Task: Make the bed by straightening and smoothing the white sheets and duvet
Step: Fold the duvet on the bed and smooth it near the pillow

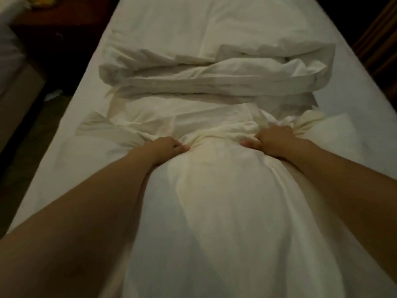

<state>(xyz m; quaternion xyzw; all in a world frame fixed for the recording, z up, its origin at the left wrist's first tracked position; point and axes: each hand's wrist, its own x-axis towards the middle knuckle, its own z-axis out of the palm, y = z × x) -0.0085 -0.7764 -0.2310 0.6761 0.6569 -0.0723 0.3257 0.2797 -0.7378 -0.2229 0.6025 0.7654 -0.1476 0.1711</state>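
Observation:
A white duvet lies bunched down the middle of the bed, running from the bottom of the view up to a folded, rumpled heap across the bed's middle. My left hand grips a gathered fold of the duvet left of centre. My right hand is closed on another bunched fold to the right. Between the hands the fabric is puckered and pulled taut. The white fitted sheet covers the mattress and shows bare at the far end and along both sides.
A dark wooden nightstand stands at the upper left beside the bed. Another white-covered bed edge shows at the far left. Dark floor runs along the left side. Dark wooden slats stand at the upper right.

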